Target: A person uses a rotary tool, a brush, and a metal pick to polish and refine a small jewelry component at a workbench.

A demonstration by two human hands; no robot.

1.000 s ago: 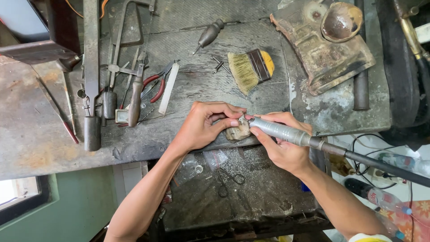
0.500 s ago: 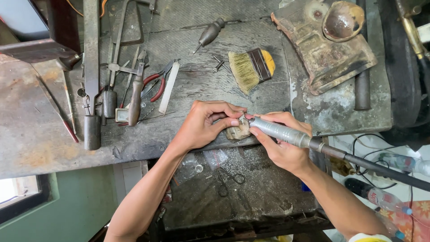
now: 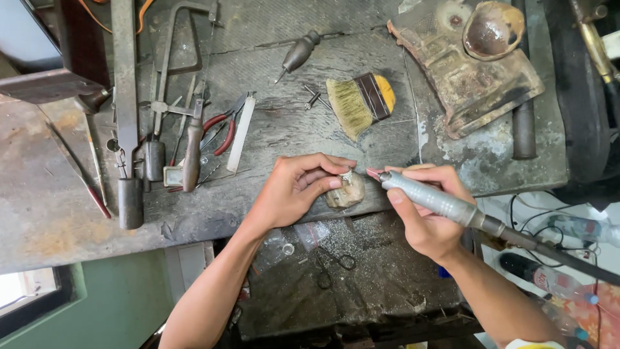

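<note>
At the near edge of a worn, grimy metal workbench, the left hand pinched a small ring on a bench peg, while the right hand gripped a grey rotary handpiece, its tip just beside the ring. Farther back lay a brush and red-handled pliers; a green wall showed below left.

Silver-grey rotary handpiece, straw-bristled brush with yellow handle, red-handled pliers, rust-stained dark bench
</note>
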